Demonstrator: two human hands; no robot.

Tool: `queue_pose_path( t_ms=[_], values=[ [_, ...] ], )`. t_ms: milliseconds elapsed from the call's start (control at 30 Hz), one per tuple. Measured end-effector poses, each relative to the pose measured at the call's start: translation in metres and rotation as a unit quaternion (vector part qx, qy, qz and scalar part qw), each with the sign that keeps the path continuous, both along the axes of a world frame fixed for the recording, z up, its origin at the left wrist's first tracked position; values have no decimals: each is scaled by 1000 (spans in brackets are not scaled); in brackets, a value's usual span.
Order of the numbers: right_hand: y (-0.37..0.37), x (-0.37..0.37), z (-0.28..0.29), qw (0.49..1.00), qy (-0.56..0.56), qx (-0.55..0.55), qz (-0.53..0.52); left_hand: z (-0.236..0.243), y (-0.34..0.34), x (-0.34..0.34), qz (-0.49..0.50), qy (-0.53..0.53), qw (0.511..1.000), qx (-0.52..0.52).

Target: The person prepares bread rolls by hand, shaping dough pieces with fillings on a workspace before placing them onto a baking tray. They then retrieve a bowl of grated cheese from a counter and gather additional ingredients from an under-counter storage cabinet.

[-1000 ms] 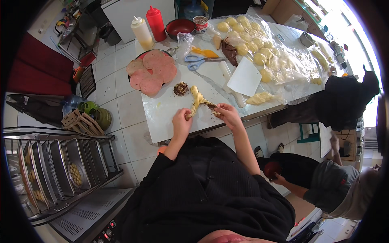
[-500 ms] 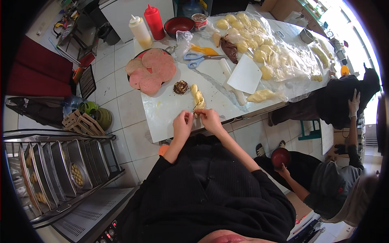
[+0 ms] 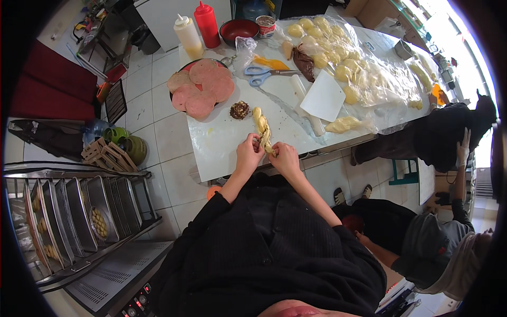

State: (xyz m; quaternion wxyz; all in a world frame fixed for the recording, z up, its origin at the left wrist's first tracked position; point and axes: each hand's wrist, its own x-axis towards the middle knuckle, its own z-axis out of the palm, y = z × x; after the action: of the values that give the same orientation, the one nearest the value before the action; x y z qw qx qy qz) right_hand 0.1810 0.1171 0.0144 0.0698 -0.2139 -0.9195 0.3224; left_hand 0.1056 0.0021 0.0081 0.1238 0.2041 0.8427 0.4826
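On the near part of the white table (image 3: 208,147) lies a pale twisted dough strand (image 3: 262,127) with dark bits in it. My left hand (image 3: 248,152) pinches the near part of it, fingers closed. My right hand (image 3: 285,159) grips its lower end, just to the right. A small round dough piece with dark, chunky filling (image 3: 239,110) sits left of the strand. Behind are stacked pink discs (image 3: 200,95) on a round tray, blue-handled scissors (image 3: 257,79), a white scraper sheet (image 3: 323,95) and a white cylinder (image 3: 317,124).
Squeeze bottles (image 3: 207,29), a red bowl (image 3: 237,33) and plastic-covered dough balls (image 3: 343,68) occupy the back and right. A tray rack (image 3: 68,222) stands at my left. At right are a person in black (image 3: 438,132) and another in grey (image 3: 433,243).
The two strands that were spread apart a second ago now form one twist. My hands have come closer together, shifting slightly right along its near end. The co-workers' arms have moved.
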Motion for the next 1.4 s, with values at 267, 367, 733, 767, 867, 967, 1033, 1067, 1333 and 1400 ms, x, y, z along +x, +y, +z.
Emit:
queue_pose_path(
  t_ms=[267,367,733,767,867,967,1033,1067,1333,1400],
  values=[
    [28,-7,13,849,52,-521,-74,-4,-5,-4,25,-35,998,46],
    [17,-10,8,792,100,-598,-72,-14,-1,-2,-15,-95,991,94],
    [-8,-13,8,979,174,18,-108,-15,2,2,7,-223,966,133],
    [-6,-12,3,978,175,19,-109,-10,2,1,-22,-148,987,56],
    [-2,-10,-3,994,100,-23,-47,-8,1,-4,-52,-89,995,7],
    [1,-15,3,995,40,-83,-32,-6,6,-4,3,52,998,29],
    [5,-15,5,991,111,-69,-21,0,10,-6,13,35,998,46],
    [9,-17,4,991,112,-69,-22,4,13,-8,24,17,998,63],
    [16,-26,0,972,198,-14,-127,0,24,-22,-64,-16,992,107],
    [25,-24,3,986,116,-36,-111,-1,22,-26,-75,-67,987,123]
  ],
)
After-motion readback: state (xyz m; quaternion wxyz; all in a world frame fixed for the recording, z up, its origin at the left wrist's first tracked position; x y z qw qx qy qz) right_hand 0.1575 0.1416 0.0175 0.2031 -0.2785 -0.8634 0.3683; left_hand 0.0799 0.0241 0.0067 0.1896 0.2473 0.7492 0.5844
